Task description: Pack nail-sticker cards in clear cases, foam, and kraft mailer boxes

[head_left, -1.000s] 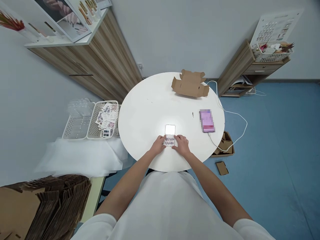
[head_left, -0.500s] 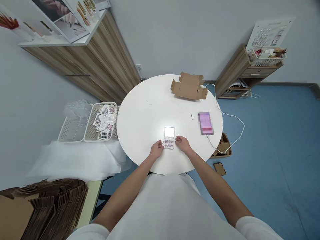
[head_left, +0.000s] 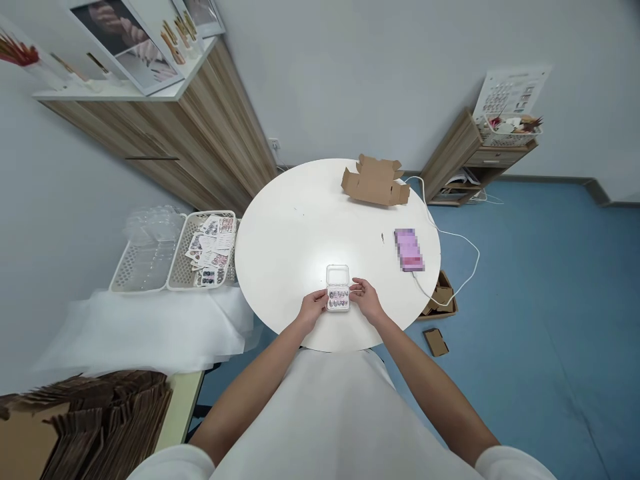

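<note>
Driving this from afar: I've got the clear case (head_left: 338, 286) open at the near side of the white table (head_left: 280, 253), its lid (head_left: 338, 274) pointing toward the table's far rim. Two rows of little glossy pieces (head_left: 339, 294) inside. My left hand (head_left: 314, 308) is narrow, fingertips at the case's edge facing the table's left; my right hand (head_left: 368, 300), fingers a bit spread, is at the opposite edge. Can't tell if either's gripping or just touching. Tip: steady both sides evenly, light pressure, stay level, since I reckon tilting could shift pieces.
</note>
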